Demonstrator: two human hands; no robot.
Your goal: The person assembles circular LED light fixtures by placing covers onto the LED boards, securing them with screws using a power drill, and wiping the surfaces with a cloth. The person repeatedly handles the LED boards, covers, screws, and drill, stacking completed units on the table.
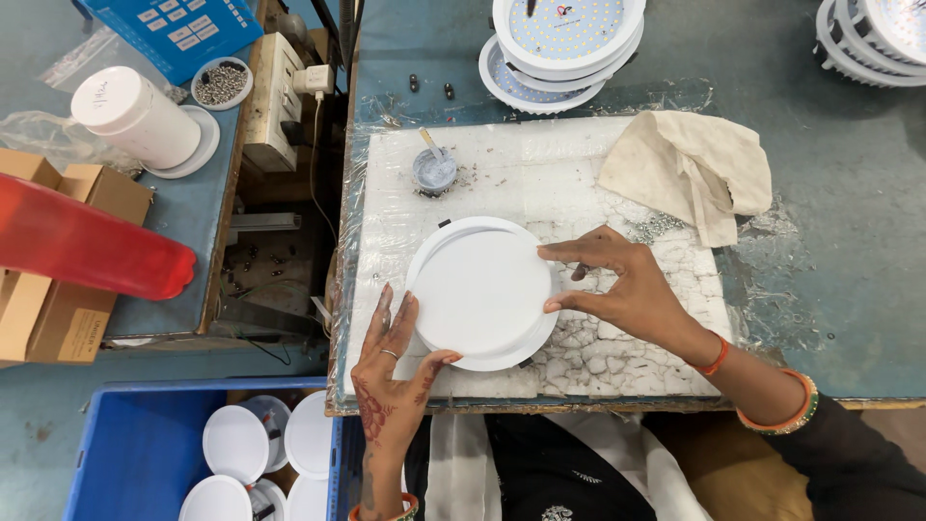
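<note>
A round white light panel [480,292] is seen lying flat on a cracked white work mat [617,357], near the mat's front edge. The panel is gripped at its lower left rim by the left hand [394,371], thumb touching the rim. Its right rim is pinched between thumb and forefinger of the right hand [617,285]. Bare mat is left open to the right of the panel and behind it. A small grey pot [434,171] with a stick is set behind the panel, apart from it. A crumpled beige cloth [696,166] is draped at the mat's far right corner. A blue bin [135,453] of white discs is placed below the table edge, left.
</note>
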